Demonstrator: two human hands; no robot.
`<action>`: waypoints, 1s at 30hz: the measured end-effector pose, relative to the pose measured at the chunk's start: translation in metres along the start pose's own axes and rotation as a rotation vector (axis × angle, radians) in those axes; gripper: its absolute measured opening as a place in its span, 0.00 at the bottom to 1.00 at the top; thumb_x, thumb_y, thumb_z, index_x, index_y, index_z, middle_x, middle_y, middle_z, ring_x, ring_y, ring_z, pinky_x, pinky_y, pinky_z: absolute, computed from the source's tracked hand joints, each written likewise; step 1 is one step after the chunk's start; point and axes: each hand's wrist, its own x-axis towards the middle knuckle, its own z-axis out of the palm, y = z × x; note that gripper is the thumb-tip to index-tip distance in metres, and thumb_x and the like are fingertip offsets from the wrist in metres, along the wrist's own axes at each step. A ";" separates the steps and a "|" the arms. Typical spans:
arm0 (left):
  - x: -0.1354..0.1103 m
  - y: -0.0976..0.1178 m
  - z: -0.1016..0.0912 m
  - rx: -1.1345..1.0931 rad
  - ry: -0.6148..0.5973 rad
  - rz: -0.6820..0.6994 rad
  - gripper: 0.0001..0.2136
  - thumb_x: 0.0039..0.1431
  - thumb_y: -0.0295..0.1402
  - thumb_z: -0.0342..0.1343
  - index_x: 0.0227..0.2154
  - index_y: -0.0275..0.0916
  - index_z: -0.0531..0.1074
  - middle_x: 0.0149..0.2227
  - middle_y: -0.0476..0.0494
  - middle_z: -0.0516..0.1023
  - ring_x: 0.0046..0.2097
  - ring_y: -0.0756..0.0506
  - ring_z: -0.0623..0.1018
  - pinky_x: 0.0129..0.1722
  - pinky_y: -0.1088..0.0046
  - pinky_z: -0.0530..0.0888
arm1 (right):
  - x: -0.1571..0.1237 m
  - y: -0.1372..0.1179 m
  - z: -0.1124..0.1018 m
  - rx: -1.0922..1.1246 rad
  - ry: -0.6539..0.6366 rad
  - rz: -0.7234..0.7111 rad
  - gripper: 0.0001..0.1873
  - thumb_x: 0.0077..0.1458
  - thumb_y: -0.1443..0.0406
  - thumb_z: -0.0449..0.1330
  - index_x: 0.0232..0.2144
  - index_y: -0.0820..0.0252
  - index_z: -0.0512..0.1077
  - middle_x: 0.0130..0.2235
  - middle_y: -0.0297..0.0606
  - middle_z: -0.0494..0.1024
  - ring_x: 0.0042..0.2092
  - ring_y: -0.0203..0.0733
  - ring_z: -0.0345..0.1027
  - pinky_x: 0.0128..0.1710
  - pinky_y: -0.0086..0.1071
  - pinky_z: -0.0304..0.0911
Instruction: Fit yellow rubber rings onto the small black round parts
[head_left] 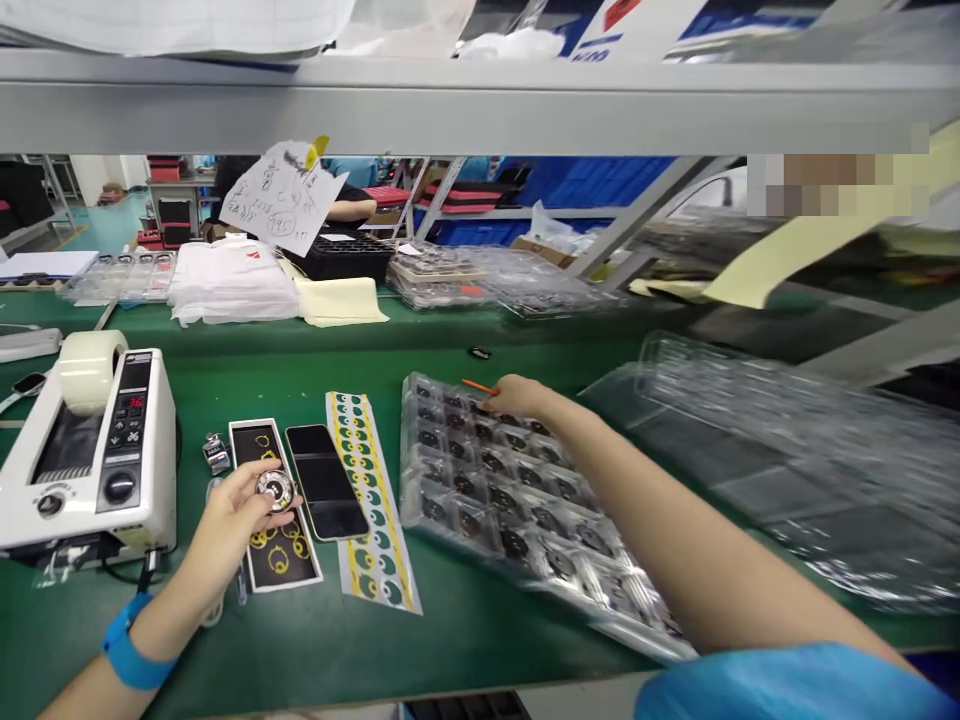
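A: What sits at the far left?

B: A white, boxy tape dispenser (90, 455) with a dark control panel and a pale roll on top, on the green mat (465, 350).

A: And the left hand?

B: The left hand (229, 525) has its fingers curled round a small round metal disc (275, 488), shiny with a dark centre. It holds the disc over a black card (281, 560) printed with yellow rings. The hand covers the card's middle. A blue band wraps the wrist.

A: Anything beside the card?

B: Just right of it lies a glossy black phone (327, 480), then a long strip (371, 500) of green and white round stickers edged in yellow.

A: Further right?

B: A clear plastic tray (450, 500) with moulded pockets, each holding a dark round part. The parts are too small to make out in detail, and the forearm hides the tray's near right corner.

A: The right hand?

B: The right hand (517, 397) reaches to the tray's far edge, fingers pinched on a thin orange stick (478, 386). Whether the fingertips touch the tray, I cannot tell.

A: And past it?

B: Empty clear trays (787, 450), stacked and glinting, blurred at the right edge.
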 end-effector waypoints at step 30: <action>-0.003 0.005 0.008 0.049 0.057 0.079 0.22 0.39 0.50 0.72 0.27 0.35 0.77 0.30 0.46 0.79 0.37 0.44 0.80 0.50 0.60 0.77 | -0.236 -0.199 0.058 1.180 -0.297 -0.878 0.24 0.52 0.43 0.60 0.25 0.57 0.63 0.22 0.31 0.70 0.26 0.37 0.63 0.30 0.32 0.63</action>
